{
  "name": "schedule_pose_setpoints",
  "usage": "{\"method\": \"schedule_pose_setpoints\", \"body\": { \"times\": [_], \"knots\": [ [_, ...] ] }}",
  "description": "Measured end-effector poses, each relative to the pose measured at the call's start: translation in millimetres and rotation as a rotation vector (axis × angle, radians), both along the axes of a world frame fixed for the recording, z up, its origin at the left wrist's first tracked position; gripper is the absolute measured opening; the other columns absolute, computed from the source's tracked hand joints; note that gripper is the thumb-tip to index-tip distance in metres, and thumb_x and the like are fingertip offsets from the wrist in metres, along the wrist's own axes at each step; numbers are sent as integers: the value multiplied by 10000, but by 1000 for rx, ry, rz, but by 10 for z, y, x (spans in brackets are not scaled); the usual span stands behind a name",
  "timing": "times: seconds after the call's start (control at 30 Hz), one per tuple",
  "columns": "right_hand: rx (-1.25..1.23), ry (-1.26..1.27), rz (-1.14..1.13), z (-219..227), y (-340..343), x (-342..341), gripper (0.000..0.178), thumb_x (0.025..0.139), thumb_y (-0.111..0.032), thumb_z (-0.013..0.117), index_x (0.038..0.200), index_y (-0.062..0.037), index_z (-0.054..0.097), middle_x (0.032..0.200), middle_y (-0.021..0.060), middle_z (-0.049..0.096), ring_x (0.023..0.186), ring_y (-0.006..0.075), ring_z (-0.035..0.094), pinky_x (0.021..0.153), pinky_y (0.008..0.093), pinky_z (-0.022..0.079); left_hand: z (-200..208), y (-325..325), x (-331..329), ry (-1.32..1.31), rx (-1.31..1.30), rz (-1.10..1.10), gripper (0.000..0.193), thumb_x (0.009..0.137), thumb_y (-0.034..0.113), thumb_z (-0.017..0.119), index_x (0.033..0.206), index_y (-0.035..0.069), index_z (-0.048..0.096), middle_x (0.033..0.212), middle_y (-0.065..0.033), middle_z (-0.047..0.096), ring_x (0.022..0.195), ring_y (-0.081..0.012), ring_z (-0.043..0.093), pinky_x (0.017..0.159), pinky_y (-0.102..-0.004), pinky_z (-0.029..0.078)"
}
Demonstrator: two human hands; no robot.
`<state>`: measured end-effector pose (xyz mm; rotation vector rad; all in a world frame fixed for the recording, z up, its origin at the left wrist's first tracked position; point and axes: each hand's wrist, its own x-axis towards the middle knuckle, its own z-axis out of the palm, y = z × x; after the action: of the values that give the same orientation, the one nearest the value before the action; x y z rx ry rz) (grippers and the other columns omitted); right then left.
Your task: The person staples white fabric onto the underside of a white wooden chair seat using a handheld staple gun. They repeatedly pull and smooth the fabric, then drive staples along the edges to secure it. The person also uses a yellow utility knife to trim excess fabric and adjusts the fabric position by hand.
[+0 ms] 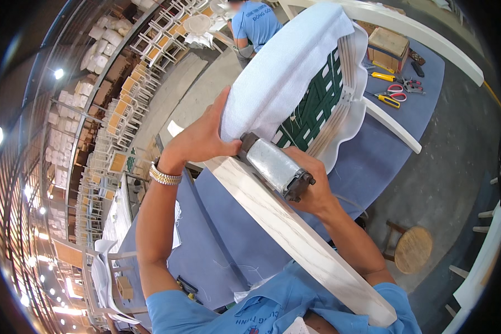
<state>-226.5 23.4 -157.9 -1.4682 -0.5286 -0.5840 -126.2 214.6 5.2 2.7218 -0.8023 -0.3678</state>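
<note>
Here we are with the right hand point(312, 172) closed around a silver tool point(270, 164), by its look a staple gun, our fingertips hidden behind its body. The left hand point(203, 133) grips the near corner of the white cloth point(289, 61) in a wide crook of thumb and forefinger, the thumb right at the tool's black end. That's the spot to watch!

The step looks like fastening cloth to the frame; done well, we'd say, we pull the weave taut, smooth any pucker, ease that thumb clear, then press the tool square and firm before firing. Where its nose lands, we can't see.

Outward now: the cloth covers the curved seat piece above the bench point(367, 156), green webbing point(314, 103) showing inside, and a pale wooden leg point(300, 239) runs down to our blue shirt. A steady leg should help the aim. Farther right on the bench, red-handled scissors point(396, 92) lie near a yellow-handled tool point(383, 77), handy for trimming, with a wooden box point(388, 47) beyond.
</note>
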Motion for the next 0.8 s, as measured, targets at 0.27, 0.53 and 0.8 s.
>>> {"method": "schedule_pose_setpoints", "body": {
  "times": [0.27, 0.53, 0.8],
  "knots": [
    [-40, 72, 32, 0, -51, -26, 540, 683, -49, 749, 1211, 7, 651, 1074, 174, 694, 948, 358, 687, 826, 374, 546, -12, 31, 20, 2, -8, -37, 1190, 710, 274, 801, 1598, -12, 62, 1563, -333, 305, 1471, -411, 326, 1198, -412, 281],
    [-19, -19, 4, -58, -34, 44, 583, 655, -57, 768, 1223, -3, 649, 1135, 181, 692, 995, 360, 687, 867, 374, 548, -29, 65, 68, -42, 24, -55, 1189, 717, 301, 791, 1605, 12, 56, 1571, -338, 293, 1474, -427, 316, 1190, -424, 299],
    [-59, 64, 56, -56, -58, 17, 609, 646, -72, 777, 1235, 6, 642, 1140, 188, 691, 1022, 364, 682, 886, 375, 547, -15, 80, 17, -11, 18, -23, 1181, 728, 318, 785, 1612, 33, 56, 1582, -322, 292, 1475, -427, 317, 1182, -430, 313]
  ]
}}
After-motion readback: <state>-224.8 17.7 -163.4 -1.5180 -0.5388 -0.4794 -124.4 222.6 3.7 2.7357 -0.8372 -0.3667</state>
